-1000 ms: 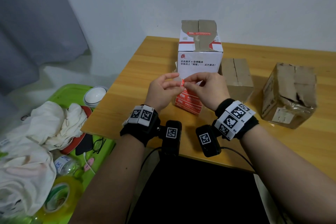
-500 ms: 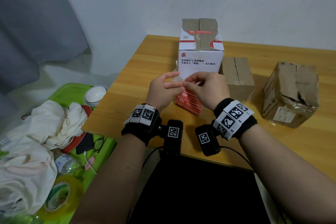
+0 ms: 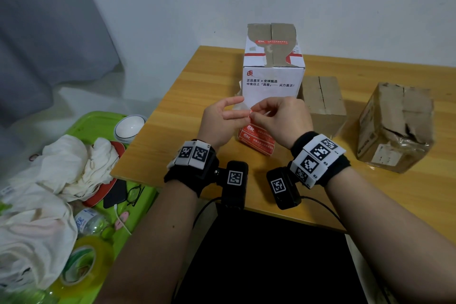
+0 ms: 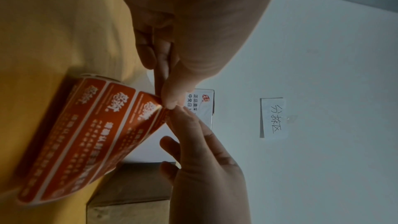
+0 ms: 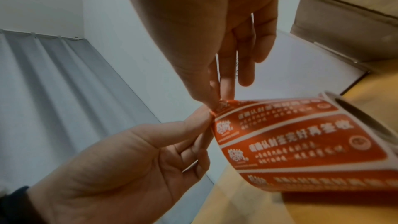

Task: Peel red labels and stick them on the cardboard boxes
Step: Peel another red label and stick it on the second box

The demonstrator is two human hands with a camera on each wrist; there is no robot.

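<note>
wooden table (image 3: 187,111), three boxes (image 3: 320,99), label roll (image 3: 256,138)

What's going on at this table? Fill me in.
A person is working a red label loose from a roll of labels that lies on the wooden table. The left hand pinches the strip's end, and the right hand picks at the label's corner. The label is not yet free. The white box and two brown boxes wait behind.

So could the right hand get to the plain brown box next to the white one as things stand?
Probably yes. The brown box sits just beyond the right hand with nothing between them, but that hand's grip is pinching the label corner, so it would have to let go first.
</note>
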